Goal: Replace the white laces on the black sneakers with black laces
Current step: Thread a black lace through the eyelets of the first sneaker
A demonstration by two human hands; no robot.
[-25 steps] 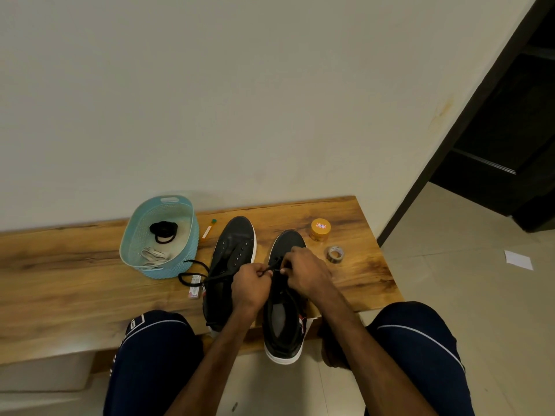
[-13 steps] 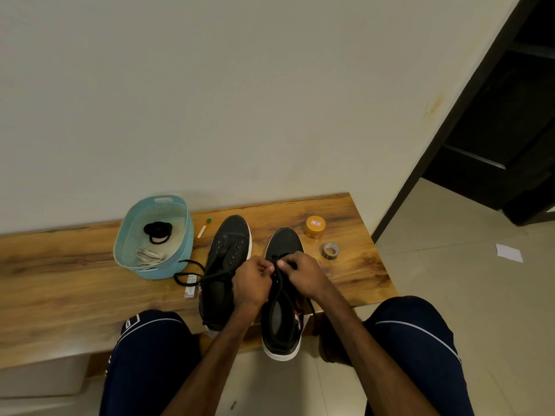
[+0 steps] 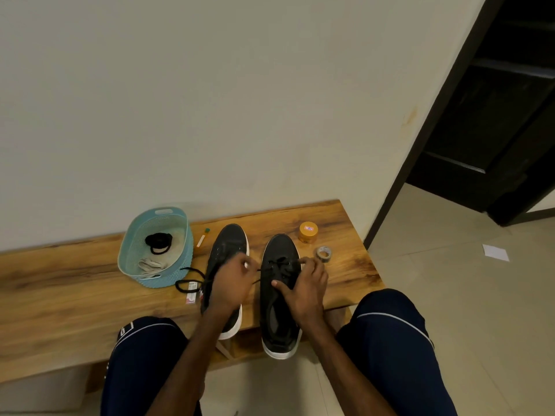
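Directly below the camera, a seated person leans over a wooden bench where two black sneakers with white soles stand side by side, toes toward the wall. The right sneaker carries a black lace crossed through its front eyelets. The left hand, fingers curled, pinches one end of that lace just left of the shoe, above the left sneaker. The right hand pinches the lace at the shoe's right edge, with its thumb stretched across the upper. More black cord loops on the bench left of the left sneaker; whether it joins the same lace cannot be told. Nearby, a pale blue basket holds a coiled black lace and white laces. An orange jar and a tape roll sit right of the shoes.
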